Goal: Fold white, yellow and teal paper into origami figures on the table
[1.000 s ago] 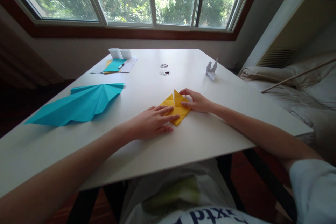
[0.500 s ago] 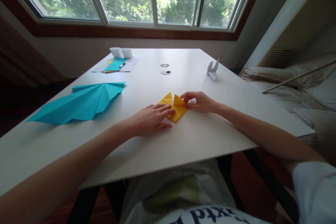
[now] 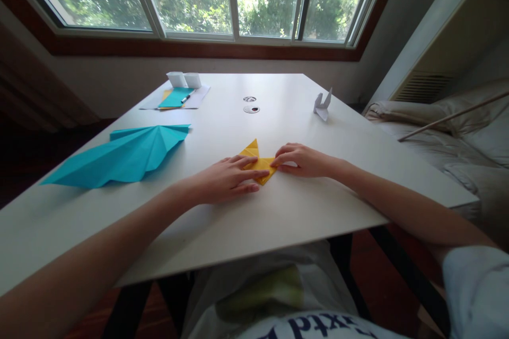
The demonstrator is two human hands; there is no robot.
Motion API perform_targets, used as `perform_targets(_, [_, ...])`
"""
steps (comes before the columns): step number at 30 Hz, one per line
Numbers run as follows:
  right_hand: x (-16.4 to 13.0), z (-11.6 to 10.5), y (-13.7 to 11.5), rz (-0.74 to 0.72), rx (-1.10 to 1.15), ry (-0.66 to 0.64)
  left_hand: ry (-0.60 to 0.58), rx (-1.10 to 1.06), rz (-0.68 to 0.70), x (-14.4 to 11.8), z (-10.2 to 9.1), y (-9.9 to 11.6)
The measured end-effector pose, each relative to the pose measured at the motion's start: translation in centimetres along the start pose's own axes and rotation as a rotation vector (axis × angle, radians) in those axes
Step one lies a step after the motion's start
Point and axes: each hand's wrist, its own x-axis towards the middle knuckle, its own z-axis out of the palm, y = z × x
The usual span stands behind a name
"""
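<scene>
A small folded yellow paper [image 3: 257, 161] lies flat in the middle of the white table [image 3: 278, 212]. My left hand [image 3: 222, 180] rests palm down on its left part, fingers spread and pressing it to the table. My right hand [image 3: 304, 160] presses its fingertips on the paper's right corner, flattening a flap there. One pointed flap still sticks up at the far side of the paper.
A large pleated turquoise paper [image 3: 119, 154] lies to the left. At the far left stand two small white boxes [image 3: 183, 79] beside a pen on teal and white sheets [image 3: 175, 98]. A white folded paper figure [image 3: 322, 103] stands far right. A bed lies right of the table.
My right hand has folded the right-hand yellow flap down and now presses it flat; the paper looks smaller. My left hand has stayed on the paper's left part.
</scene>
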Motion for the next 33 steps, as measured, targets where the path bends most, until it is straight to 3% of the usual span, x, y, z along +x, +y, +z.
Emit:
perform_targets(4, [0.3,0.5,-0.2,0.033,-0.068,-0.002,-0.032,-0.040,0.063,-0.2,-0.3,-0.3])
perform_targets(12, [0.7,1.6,-0.6,0.058,-0.210,-0.029,-0.087,-0.066,0.063,-0.3,-0.2,-0.6])
perform_targets(17, [0.4,0.6,-0.5,0.090,-0.183,-0.037,-0.141,-0.093,0.020,-0.4,-0.4,-0.4])
perform_targets(25, [-0.1,-1.8,-1.3,0.256,-0.204,-0.122,-0.159,-0.112,-0.008,-0.4,-0.8,-0.1])
perform_targets(33, [-0.2,-2.2,-1.9,0.311,-0.283,-0.137,-0.150,-0.067,-0.028,-0.5,-0.5,-0.1])
